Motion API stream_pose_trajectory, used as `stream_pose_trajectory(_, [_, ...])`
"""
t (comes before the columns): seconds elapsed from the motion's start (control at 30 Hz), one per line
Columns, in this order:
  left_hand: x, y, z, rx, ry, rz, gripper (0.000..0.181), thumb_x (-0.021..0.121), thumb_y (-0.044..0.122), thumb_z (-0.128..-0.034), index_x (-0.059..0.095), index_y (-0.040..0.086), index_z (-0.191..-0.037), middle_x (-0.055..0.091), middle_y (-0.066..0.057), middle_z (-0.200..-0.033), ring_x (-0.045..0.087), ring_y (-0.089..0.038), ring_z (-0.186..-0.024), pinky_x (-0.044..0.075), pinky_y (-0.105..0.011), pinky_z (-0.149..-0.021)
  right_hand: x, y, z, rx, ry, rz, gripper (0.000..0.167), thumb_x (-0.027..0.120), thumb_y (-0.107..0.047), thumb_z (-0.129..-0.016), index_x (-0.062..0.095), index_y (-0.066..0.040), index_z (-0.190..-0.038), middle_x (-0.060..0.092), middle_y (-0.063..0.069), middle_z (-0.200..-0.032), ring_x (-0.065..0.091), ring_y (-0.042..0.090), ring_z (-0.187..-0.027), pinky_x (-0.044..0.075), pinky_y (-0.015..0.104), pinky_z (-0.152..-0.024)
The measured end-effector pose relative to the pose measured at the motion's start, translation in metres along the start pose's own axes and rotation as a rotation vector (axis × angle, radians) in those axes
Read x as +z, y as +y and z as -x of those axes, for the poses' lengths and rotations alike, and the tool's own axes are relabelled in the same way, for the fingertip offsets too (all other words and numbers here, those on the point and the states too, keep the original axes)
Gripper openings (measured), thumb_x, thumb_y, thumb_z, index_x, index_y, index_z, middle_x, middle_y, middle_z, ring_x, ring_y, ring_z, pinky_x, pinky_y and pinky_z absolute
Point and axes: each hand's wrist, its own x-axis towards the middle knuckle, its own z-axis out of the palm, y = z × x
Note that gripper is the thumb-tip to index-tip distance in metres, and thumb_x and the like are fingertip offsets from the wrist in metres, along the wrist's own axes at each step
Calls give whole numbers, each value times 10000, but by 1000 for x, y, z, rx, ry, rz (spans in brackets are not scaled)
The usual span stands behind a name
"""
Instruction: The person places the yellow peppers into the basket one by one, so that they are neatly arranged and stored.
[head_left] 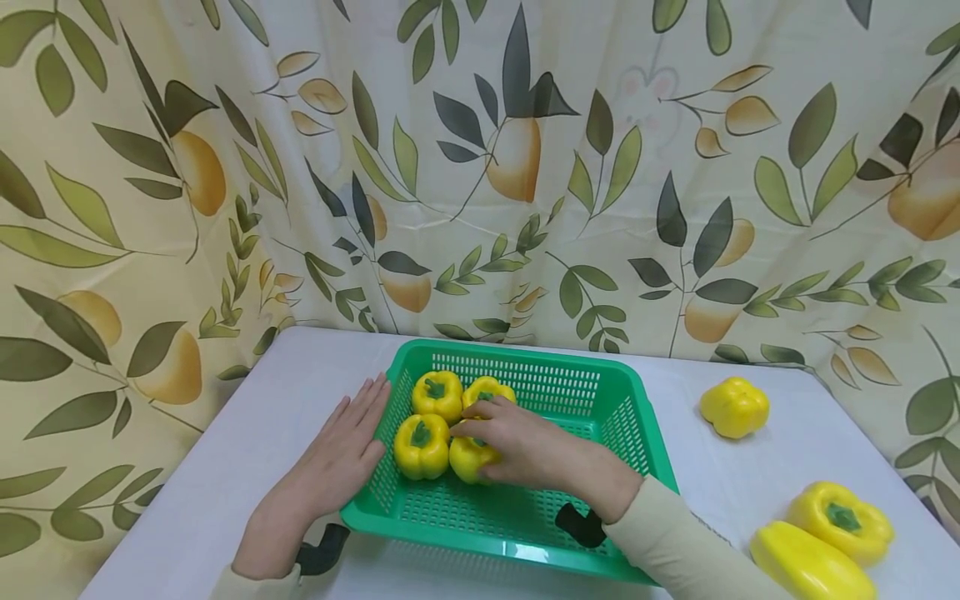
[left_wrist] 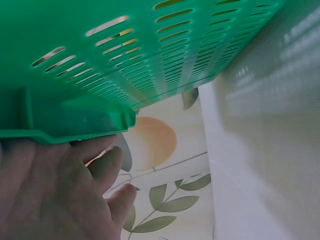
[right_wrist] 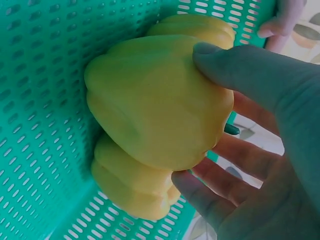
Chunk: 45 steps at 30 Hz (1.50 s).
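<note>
Inside a green plastic basket, several yellow bell peppers stand together at the left end, stems up. My right hand reaches over the front right one of them, a yellow bell pepper, with thumb and fingertips around its sides. That pepper rests among the others, partly hidden by the hand in the head view. Against the basket's left rim lies my left hand, its fingers straight and touching the outside. The left wrist view shows this hand under the rim.
To the right of the basket, a yellow bell pepper lies on the white tabletop. Nearer the front right are two more, one with its green stem showing and one on its side. A leaf-and-fruit patterned curtain hangs behind.
</note>
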Motion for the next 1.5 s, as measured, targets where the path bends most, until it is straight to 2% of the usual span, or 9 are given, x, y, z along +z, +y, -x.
stream_pose_trajectory(0.33, [0,0,-1,2,-6,-4,641,401,146,-986,181,44,-1579,102,-66,-1677,130,-300,-1549,138,-568,-1239,-4,1,3,40,-10,-51,589,799,-275,-813,605,-156,-1356,552,88,-1407,529,265,-1269,474,456,-1072])
stream_pose_trajectory(0.5, [0,0,0,0,-6,2,638,395,144,-990,174,50,-1581,93,-57,-1678,122,-295,-1551,130,-568,-1241,-16,2,8,83,9,-61,547,768,-348,-842,617,-168,-1336,545,80,-1413,495,279,-1300,449,466,-1093])
stream_pose_trajectory(0.7, [0,0,0,-6,-6,2,640,390,140,-987,170,55,-1582,95,-57,-1678,123,-293,-1551,131,-570,-1240,-36,7,21,132,65,-60,519,746,-355,-867,617,-171,-1335,529,86,-1432,484,301,-1330,454,486,-1088])
stream_pose_trajectory(1.0, [0,0,0,-4,-10,8,640,386,140,-986,170,55,-1582,93,-60,-1679,119,-294,-1552,127,-569,-1240,-54,25,50,191,158,18,489,746,-330,-871,617,-189,-1321,565,69,-1369,544,283,-1259,520,486,-996])
stream_pose_trajectory(1.17, [0,1,0,-3,-12,11,637,384,137,-986,173,50,-1581,92,-60,-1678,119,-297,-1551,125,-570,-1240,-62,36,71,216,208,10,458,770,-280,-853,641,-185,-1283,587,65,-1321,570,286,-1210,534,495,-978])
stream_pose_trajectory(1.5, [-1,1,0,-9,-13,4,643,385,128,-979,173,50,-1581,98,-64,-1678,122,-300,-1551,124,-569,-1240,-68,54,110,288,268,39,473,791,-254,-828,653,-140,-1266,588,143,-1327,572,374,-1193,557,564,-899])
